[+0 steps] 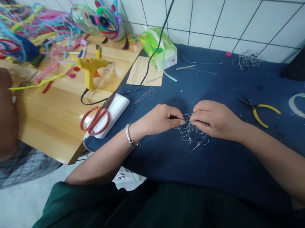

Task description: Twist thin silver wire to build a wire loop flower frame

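Directions were taken from the hands. The white tiled wall [211, 8] stood at 12 o'clock; the pale floor [14, 213] showed at 8 o'clock. The dark blue work surface [238, 181] extended beneath both hands, and the wooden table [40, 116] adjoined it at 10 o'clock. The left hand [162, 119] and right hand [213, 117] faced each other. The green packet [155, 44] sat at 11 o'clock, the pliers [253, 107] at 3 o'clock. The tangled wire [194, 137] hung toward 6 o'clock, pinched between each hand's thumb and fingers.

Min. 2 wire tangles [193, 137]; 1 pr. yel.-hdld. pliers [253, 107]; 1 pr. red-hdld. scissors [104, 107]; 1 glue gun [90, 68]; 1 tissue pk. [156, 46]; 1 silver bracelet [128, 134]
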Demonstrator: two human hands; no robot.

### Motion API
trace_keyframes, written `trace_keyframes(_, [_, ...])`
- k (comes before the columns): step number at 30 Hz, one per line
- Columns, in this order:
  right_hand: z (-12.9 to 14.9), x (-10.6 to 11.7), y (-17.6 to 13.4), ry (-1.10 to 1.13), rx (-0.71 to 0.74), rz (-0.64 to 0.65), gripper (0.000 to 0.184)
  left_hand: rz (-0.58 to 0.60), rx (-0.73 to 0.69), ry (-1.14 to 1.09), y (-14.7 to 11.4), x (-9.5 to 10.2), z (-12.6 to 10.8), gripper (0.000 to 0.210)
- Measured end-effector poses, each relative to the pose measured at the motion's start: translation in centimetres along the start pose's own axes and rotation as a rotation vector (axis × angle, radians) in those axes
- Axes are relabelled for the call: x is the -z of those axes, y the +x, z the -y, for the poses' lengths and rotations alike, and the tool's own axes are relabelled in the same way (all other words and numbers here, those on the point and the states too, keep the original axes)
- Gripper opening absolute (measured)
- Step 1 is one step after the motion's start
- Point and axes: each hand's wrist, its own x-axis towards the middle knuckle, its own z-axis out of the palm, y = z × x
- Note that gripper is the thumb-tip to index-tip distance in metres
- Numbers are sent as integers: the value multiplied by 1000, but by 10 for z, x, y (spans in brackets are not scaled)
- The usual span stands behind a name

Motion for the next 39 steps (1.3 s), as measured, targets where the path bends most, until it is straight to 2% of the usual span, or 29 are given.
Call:
trace_keyframes(12, [-3,11,-4,-8,-1,-11,14,39,-35,41,16,7,-13,18])
trace_keyframes(26, [-3,19,-3,-15,-23,41,15,19,-2,-28,7,11,2,18])
trace_keyframes(39, [-5,20,-4,2,-27,109,17,128,-41,-116,6,8,6,18])
